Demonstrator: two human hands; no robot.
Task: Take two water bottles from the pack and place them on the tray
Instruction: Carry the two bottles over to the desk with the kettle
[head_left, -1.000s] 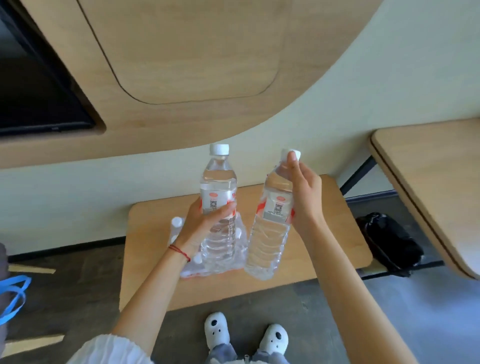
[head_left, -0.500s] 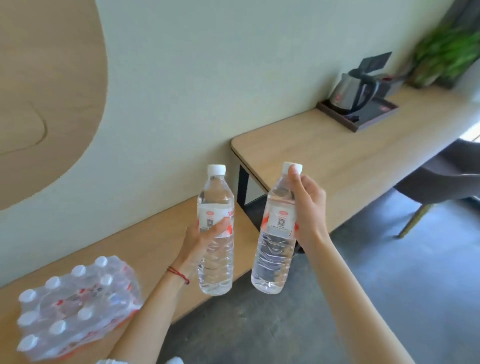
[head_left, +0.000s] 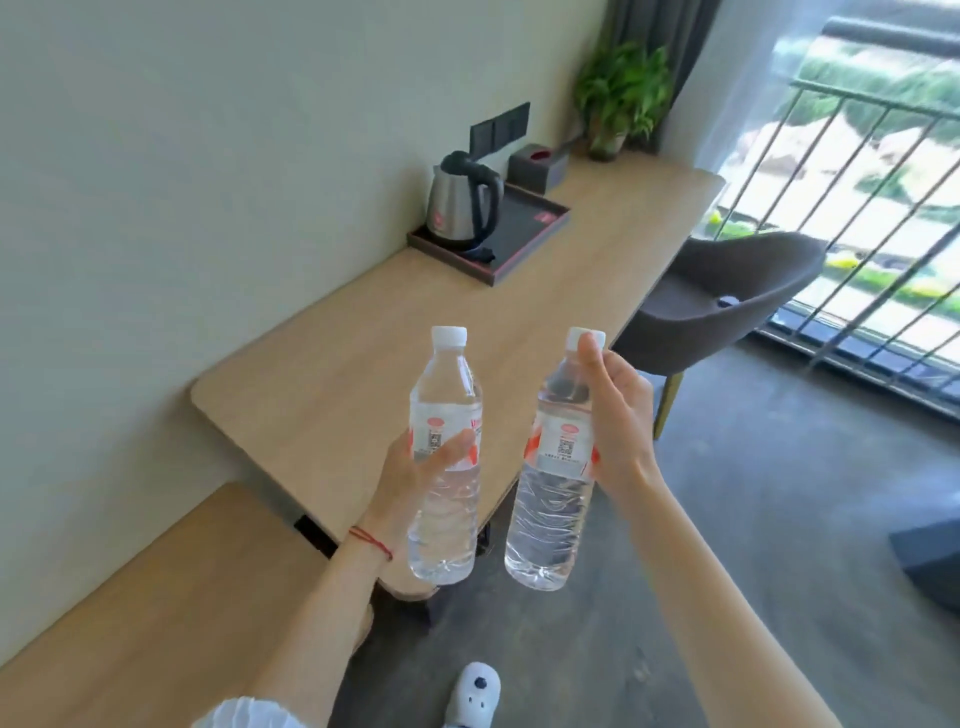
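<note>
I hold two clear water bottles with white caps and red-and-white labels upright in the air. My left hand grips the left bottle around its label. My right hand grips the right bottle at the neck and label, thumb near the cap. Both hang over the near end of the long wooden desk. The dark tray lies farther along the desk by the wall, well beyond the bottles. The bottle pack is out of view.
A steel electric kettle stands on the tray's left part. Behind it are a dark tissue box and a potted plant. A brown chair sits at the desk's right side. A low wooden bench runs at lower left.
The view has swung right from the bench to the desk; the pack has left the frame and the tray now appears closer. Both hands still carry their bottles.
</note>
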